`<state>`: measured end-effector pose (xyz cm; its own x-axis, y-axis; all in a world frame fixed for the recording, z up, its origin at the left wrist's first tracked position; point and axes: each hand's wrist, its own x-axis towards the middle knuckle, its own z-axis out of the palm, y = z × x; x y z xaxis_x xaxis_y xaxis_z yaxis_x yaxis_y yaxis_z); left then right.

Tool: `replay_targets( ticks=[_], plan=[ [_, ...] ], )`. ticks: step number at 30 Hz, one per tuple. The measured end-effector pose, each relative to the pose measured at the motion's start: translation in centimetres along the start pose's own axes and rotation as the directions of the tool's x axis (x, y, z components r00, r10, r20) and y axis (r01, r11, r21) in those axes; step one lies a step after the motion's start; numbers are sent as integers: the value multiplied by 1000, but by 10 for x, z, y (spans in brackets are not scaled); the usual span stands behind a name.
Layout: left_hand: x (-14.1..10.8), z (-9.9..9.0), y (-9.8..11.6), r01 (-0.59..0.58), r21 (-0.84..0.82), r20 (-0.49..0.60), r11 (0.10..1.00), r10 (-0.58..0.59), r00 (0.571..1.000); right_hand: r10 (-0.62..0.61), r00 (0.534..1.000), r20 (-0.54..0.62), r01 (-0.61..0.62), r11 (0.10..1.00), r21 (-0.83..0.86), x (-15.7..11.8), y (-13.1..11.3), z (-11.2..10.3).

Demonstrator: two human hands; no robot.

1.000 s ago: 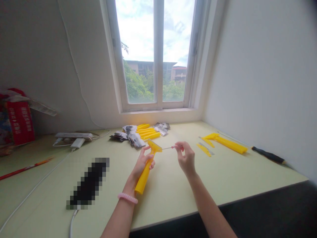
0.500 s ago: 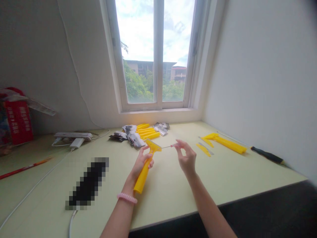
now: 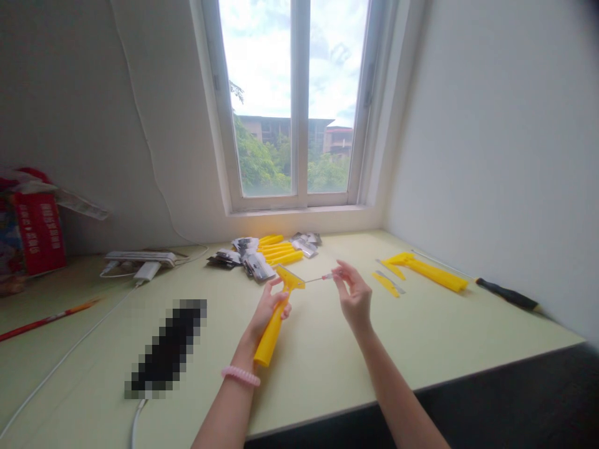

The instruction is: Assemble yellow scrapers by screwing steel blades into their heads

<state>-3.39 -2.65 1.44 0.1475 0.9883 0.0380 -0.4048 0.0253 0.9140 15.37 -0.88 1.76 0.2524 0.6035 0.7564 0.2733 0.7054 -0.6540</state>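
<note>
My left hand (image 3: 271, 308) is closed around the neck of a yellow scraper (image 3: 272, 333), its wide head up and its handle slanting down toward me. Between the fingertips of my right hand (image 3: 353, 296) is the handle of a small screwdriver (image 3: 316, 279). The screwdriver's thin shaft points left, and its tip meets the right end of the scraper head. To the right lie another yellow scraper handle (image 3: 435, 273) and loose yellow head pieces with metal blades (image 3: 387, 284).
Several yellow handles (image 3: 281, 249) and silver-and-black packets (image 3: 259, 265) lie below the window. A long black-handled screwdriver (image 3: 508, 294) rests by the right wall. At left are a pixelated black object (image 3: 168, 349), a power strip (image 3: 140, 257) and a red pencil-like stick (image 3: 51, 319).
The view has shifted very slightly. Both hands keep their holds, and the screwdriver tip stays at the end of the scraper head.
</note>
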Motion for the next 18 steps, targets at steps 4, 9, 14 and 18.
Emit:
replay_targets(
  ticks=[4,9,14,18],
  plan=[
    [-1,1,1,-5,-1,-6,1000,5,1000,106,993,59,-114,981,160,0,2,4],
    [-1,1,2,10,-4,-13,1000,-10,1000,112,994,13,-112,982,155,0,-4,8],
    [-2,1,2,26,-12,-1,1000,-26,1000,202,979,15,-198,938,284,3,1,3],
    [-3,2,3,19,-18,1,1000,-19,1000,229,972,58,-235,920,315,4,0,1]
  ],
)
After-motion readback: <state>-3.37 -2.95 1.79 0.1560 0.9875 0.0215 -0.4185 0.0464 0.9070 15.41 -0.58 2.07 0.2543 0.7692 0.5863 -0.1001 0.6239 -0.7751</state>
